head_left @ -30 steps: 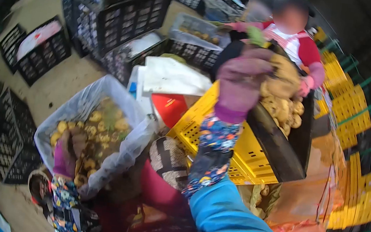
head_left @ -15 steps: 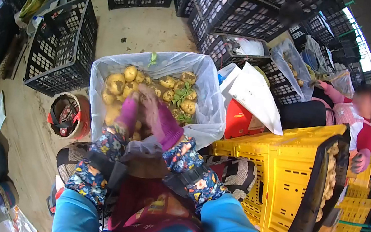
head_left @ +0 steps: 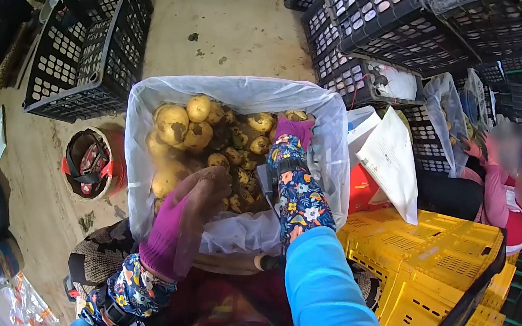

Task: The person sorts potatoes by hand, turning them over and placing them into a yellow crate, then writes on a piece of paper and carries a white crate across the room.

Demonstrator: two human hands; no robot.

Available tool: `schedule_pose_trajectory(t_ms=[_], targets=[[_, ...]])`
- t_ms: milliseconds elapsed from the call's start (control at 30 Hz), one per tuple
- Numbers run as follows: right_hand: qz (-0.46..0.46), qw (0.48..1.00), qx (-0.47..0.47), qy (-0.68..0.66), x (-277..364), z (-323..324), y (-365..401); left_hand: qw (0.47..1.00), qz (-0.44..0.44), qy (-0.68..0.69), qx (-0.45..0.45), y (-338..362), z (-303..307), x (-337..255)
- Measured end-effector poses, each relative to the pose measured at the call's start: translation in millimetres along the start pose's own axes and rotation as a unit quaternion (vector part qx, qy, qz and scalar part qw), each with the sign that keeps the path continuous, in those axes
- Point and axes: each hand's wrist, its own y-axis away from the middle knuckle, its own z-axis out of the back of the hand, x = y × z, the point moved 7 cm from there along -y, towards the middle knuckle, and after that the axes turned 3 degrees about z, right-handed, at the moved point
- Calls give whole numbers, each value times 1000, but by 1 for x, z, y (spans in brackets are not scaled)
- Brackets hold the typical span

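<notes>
Potatoes [head_left: 175, 124] fill lined crate [head_left: 245, 90], long side across; left hand [head_left: 188, 220] cupped, fingers together; right hand [head_left: 294, 129] grip unclear.

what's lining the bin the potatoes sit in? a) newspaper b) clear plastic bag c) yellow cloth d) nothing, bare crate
B: a clear plastic bag is draped over the rim all around the potatoes, and the right hand reaches into it among them.
</notes>
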Motion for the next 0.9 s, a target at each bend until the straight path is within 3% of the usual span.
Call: schedule_pose_trajectory(t_ms=[167, 267, 333, 367, 467, 500, 600, 633, 733, 867, 900], targets=[[-10, 991, -130, -14, 1, 17, 32, 999, 15, -26, -16, 14, -10, -8], [89, 966, -154, -188, 10, 33, 37, 1000, 16, -18, -18, 14, -8, -9], [58, 917, 7, -394, 8, 24, 44, 1000, 6, -7, -27, 14, -7, -10], [41, 867, 89, -489, 16, 24, 53, 999, -3, -6, -34, 12, -6, -13], [306, 860, 154, -377, 66, 87, 111, 998, -30, -25, -47, 14, -5, -23], [392, 818, 184, -378, 83, 105, 136, 997, -46, -20, -58, 13, -3, -22], [618, 741, 199, -170, 131, 181, 222, 998, -42, 2, -49, 9, -13, -22], [618, 740, 228, -133, 136, 196, 244, 999, -32, 11, -35, 9, -17, -20], [668, 733, 115, -63, 138, 237, 283, 976, -19, 130, 175, 5, -42, -5], [681, 721, 32, -123, 124, 277, 300, 981, -31, -6, 193, 21, -55, -3], [679, 723, 21, -128, 122, 284, 303, 972, -110, -80, 193, 26, -54, -7]])
